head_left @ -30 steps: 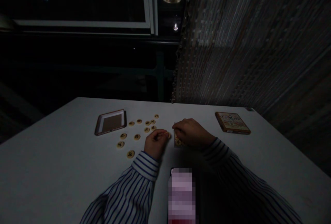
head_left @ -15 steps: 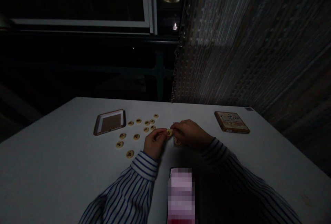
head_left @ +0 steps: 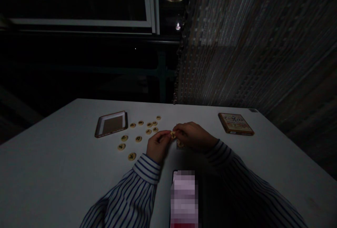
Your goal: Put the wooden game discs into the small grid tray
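Note:
Between my two hands is a round, pale Chinese chess piece point(head_left: 173, 135) with a dark character on its face. The thumb and fingers of my left hand point(head_left: 158, 145) pinch it from the left. My right hand point(head_left: 193, 136) grips its right side, fingers bent. Under my right hand a small tray point(head_left: 180, 146) with more pieces shows only in part; the hand covers most of it. Several loose chess pieces point(head_left: 138, 139) lie spread on the white table point(head_left: 65, 171), to the left of my left hand.
An open box lid point(head_left: 98, 130) lies at the back left. At the back right is a closed, printed box point(head_left: 238, 124). A phone point(head_left: 184, 200) with a blurred screen sits at the front, between my forearms. A bead curtain point(head_left: 223, 45) hangs behind the table.
The piece between my fingers has turned slightly and shifted a little to the right. My hands stay in nearly the same place; the loose pieces lie as before.

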Tool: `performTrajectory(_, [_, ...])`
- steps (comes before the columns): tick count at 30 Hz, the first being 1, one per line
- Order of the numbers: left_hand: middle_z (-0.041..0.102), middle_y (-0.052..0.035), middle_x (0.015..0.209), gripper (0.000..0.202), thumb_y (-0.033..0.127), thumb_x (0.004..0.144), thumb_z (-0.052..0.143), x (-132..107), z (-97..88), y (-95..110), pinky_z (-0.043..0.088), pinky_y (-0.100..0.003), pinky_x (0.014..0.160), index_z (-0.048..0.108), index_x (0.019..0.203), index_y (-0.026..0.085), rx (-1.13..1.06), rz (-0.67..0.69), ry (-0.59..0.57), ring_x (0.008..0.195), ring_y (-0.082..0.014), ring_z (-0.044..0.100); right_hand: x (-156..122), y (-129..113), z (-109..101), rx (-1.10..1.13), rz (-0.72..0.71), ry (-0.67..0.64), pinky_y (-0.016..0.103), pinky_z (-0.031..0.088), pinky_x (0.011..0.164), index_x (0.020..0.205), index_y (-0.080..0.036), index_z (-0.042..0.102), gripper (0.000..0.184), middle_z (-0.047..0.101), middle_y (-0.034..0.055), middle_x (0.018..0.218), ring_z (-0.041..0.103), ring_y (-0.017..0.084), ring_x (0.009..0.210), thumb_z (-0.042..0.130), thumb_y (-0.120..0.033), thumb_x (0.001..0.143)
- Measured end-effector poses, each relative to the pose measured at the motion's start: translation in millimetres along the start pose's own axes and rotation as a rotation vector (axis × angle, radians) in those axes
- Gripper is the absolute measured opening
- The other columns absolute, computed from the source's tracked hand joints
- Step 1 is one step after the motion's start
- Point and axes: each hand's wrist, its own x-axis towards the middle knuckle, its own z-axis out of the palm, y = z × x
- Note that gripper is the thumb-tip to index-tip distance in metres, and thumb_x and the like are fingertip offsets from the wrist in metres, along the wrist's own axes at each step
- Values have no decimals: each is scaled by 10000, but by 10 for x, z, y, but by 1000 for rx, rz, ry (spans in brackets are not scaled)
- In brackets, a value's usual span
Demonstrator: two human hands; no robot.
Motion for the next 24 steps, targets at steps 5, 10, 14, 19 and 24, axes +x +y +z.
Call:
performTrajectory(5, [672, -31, 705, 211, 295, 598, 668, 14, -10, -21, 486, -239, 647, 654, 751, 150, 62, 12, 17, 681, -135, 609, 0, 6, 2, -1, -33, 8, 243, 359, 702, 986, -192, 597, 248, 656, 37, 877, 576, 143, 797, 417, -257, 828])
performTrajectory(10, [673, -29, 697, 214, 282, 578, 680, 13, 1, -15, 493, -248, 644, 649, 744, 149, 31, 13, 31, 672, -136, 615, 0, 6, 6, 6, -58, 4, 245, 356, 727, 986, -186, 606, 259, 652, 45, 916, 570, 141, 827, 402, -245, 837])
performTrajectory(14, [679, -36, 700, 235, 282, 552, 696, 12, 12, -3, 502, -265, 660, 643, 735, 143, 1, -7, 24, 671, -144, 624, 7, 0, 9, 0, -82, -1, 254, 360, 745, 991, -184, 608, 267, 652, 48, 925, 566, 144, 842, 395, -248, 844])
performTrajectory(19, [681, -38, 711, 240, 271, 561, 695, 15, 14, -22, 498, -253, 671, 633, 752, 138, -32, -10, 8, 685, -137, 626, 15, 25, 33, -12, -93, 29, 258, 370, 763, 1018, -177, 598, 283, 648, 56, 957, 569, 145, 865, 385, -240, 843])
performTrajectory(24, [679, -39, 703, 252, 289, 572, 690, 16, 2, -35, 499, -259, 656, 629, 765, 139, -13, -23, 8, 675, -143, 629, 6, 38, 37, -38, -75, 53, 263, 375, 770, 1068, -167, 571, 304, 642, 65, 984, 572, 155, 885, 391, -243, 834])
